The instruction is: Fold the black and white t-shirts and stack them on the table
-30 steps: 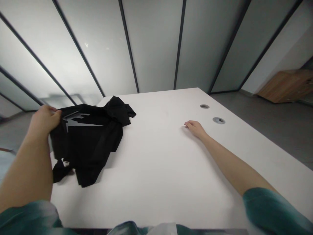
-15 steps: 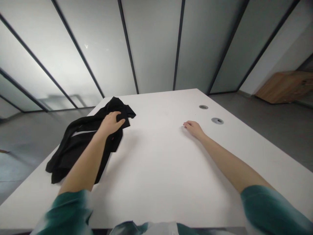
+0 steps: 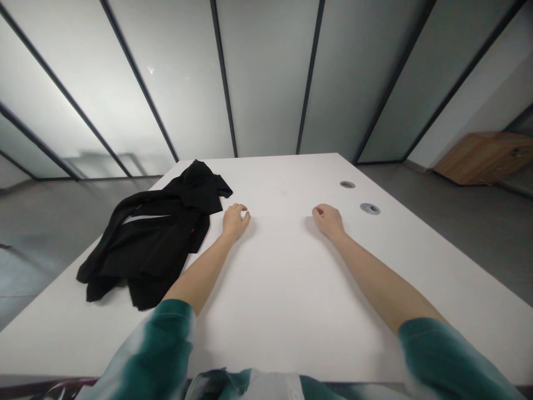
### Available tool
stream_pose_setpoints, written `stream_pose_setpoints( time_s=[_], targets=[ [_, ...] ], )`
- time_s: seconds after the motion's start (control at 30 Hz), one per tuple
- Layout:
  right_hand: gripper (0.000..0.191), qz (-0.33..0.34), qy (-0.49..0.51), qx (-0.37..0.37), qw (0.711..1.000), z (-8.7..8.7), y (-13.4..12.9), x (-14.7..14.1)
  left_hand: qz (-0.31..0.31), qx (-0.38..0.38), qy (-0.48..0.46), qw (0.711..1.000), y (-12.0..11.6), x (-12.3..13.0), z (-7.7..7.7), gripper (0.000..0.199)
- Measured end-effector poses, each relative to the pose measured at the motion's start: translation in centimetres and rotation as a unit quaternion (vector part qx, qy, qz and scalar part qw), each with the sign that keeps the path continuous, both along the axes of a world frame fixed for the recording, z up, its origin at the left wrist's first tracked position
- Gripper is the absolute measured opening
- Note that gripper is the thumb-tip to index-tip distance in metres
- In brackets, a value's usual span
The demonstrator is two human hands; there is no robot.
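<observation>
A black garment [image 3: 154,244] lies bunched on the left part of the white table [image 3: 275,289], with a gap in its folds showing white. Just right of the garment, apart from it, my left hand [image 3: 235,221] hovers over the table with thumb and fingers apart and nothing between them. My right hand [image 3: 328,220] is right of the table's middle, its fingers curled in and closed. Nothing shows in it.
Two round grommets, a far one [image 3: 347,184] and a nearer one [image 3: 370,209], are set in the table's right side. Frosted glass panels [image 3: 266,78] stand beyond the far edge. A wooden cabinet [image 3: 483,158] is at the far right.
My left hand has moved right, off the black garment and over the bare tabletop. My right hand has hardly moved, its fingers now curled further in.
</observation>
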State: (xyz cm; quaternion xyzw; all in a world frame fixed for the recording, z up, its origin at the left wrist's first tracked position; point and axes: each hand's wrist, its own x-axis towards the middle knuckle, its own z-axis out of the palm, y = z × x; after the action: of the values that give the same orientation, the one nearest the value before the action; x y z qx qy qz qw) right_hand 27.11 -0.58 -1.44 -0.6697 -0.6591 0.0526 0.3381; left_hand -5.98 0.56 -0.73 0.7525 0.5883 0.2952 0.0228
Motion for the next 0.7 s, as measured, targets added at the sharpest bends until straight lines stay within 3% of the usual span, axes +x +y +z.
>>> stream_pose_setpoints(
  time_s=[0.17, 0.43, 0.7],
  targets=[
    [0.025, 0.037, -0.083, 0.006, 0.996, 0.5, -0.3, -0.9, -0.022, -0.012, 0.028, 0.999, 0.2, 0.0, -0.1, 0.021],
    [0.035, 0.040, -0.234, -0.040, 0.971, 0.7, -0.8, -1.7, -0.032, -0.037, 0.108, 0.993, -0.2, 0.3, 0.1, 0.029],
    [0.051, 0.069, -0.281, -0.096, 0.952, 0.4, -1.0, -1.6, 0.002, -0.130, 0.201, 0.971, -0.7, 0.5, -0.1, 0.067]
  ],
)
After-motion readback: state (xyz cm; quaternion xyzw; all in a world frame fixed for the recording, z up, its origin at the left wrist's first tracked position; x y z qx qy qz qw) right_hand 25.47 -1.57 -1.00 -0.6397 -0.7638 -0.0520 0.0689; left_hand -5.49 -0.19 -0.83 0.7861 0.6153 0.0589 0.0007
